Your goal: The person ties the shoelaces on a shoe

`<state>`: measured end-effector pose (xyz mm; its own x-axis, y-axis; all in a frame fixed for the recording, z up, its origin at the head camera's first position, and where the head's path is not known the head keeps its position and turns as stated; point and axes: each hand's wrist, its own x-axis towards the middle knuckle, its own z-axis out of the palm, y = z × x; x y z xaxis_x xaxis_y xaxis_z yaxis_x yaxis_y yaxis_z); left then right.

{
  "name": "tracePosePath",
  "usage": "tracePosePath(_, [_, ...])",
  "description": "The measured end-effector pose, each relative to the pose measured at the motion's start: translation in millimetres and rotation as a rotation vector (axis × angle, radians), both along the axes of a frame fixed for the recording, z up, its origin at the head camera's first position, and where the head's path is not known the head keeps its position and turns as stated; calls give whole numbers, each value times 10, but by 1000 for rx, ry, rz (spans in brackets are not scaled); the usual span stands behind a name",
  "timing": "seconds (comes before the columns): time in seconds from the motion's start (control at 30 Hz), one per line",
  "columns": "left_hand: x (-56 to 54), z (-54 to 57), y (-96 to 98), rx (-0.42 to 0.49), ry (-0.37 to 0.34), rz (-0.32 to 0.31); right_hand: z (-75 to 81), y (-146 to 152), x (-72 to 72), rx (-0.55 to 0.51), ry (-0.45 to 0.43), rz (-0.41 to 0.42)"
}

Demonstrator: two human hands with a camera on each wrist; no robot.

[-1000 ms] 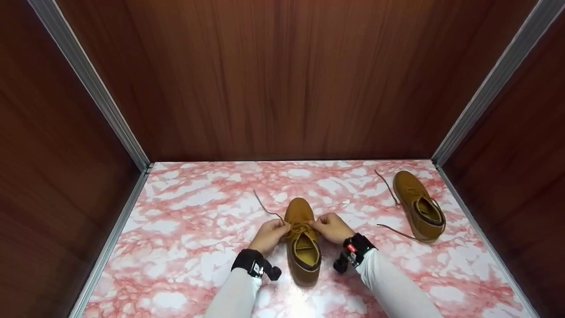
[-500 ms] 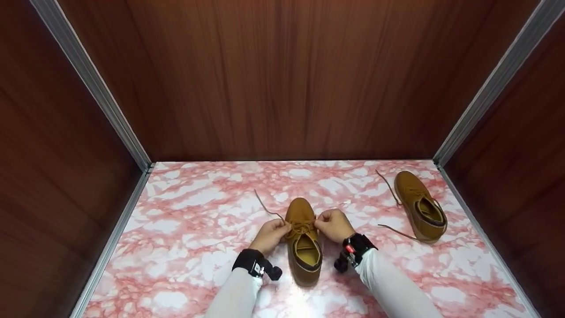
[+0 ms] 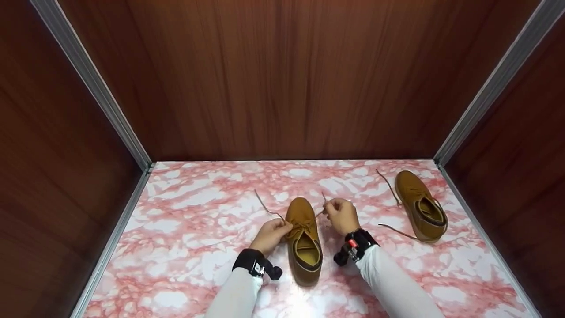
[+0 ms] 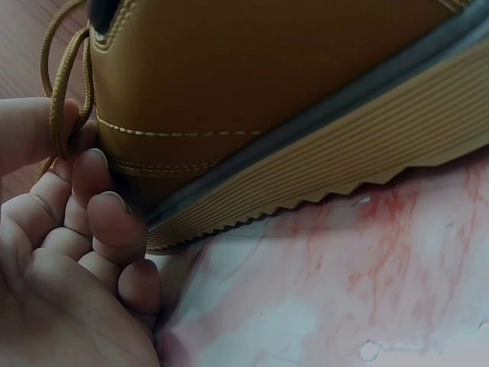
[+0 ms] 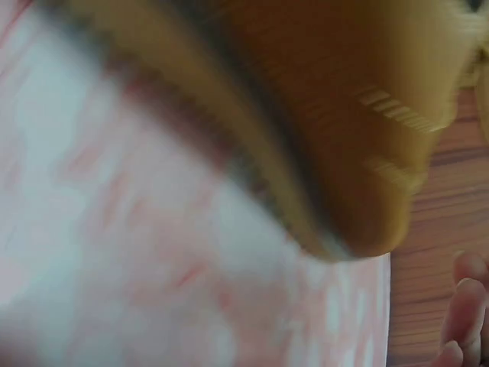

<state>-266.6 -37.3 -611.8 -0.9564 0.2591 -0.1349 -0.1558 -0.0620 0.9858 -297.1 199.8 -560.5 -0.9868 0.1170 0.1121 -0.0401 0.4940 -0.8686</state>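
A tan lace-up shoe (image 3: 301,208) stands on the marbled surface between my hands, toe pointing away. At its left side my left hand (image 3: 267,236) pinches the shoelace (image 4: 57,115), which forms a loop between thumb and fingers in the left wrist view. A loose lace end (image 3: 264,206) trails forward from there. Off the toe's right side, my right hand (image 3: 344,217) pinches another stretch of lace (image 3: 320,213) running out from the shoe, its tip sticking up past the fingers. In the right wrist view the shoe is blurred and only some fingertips (image 5: 464,310) show at the edge.
A matching shoe (image 3: 408,185) stands at the far right with its laces (image 3: 397,230) loose on the red-and-white surface (image 3: 190,247). Brown wood-grain panels (image 3: 282,79) rise at the back and both sides, joined by grey metal rails (image 3: 95,84).
My right hand has moved from the shoe's lacing forward and to the right, drawing a lace out; the right-hand part of the bow has shrunk. The left hand keeps its place.
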Motion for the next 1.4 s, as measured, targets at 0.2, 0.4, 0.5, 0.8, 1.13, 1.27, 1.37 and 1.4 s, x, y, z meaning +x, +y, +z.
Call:
tracePosePath(0.2, [7,12,7,15,-6,11,139,-8,-17,-399,-150,58])
tracePosePath(0.4, [-5,61,18,61,-45,28,233,-41,13,-623,-195,129])
tracePosePath(0.5, [-18,89,26,68,-68,58,262,-36,20,-654,-189,181])
tracePosePath(0.8, [-47,217,78,127,-95,197,293,88,63,-623,-128,430])
tracePosePath(1.13, [-40,387,102,231,-95,198,328,104,105,-539,-120,459])
tracePosePath(1.27, [-37,414,92,213,-79,187,339,120,105,-562,-100,379])
tracePosePath(1.37, [-33,427,80,218,-71,186,354,163,108,-630,-87,328])
tracePosePath(1.4, [-31,432,76,227,-72,189,358,187,110,-641,-85,327])
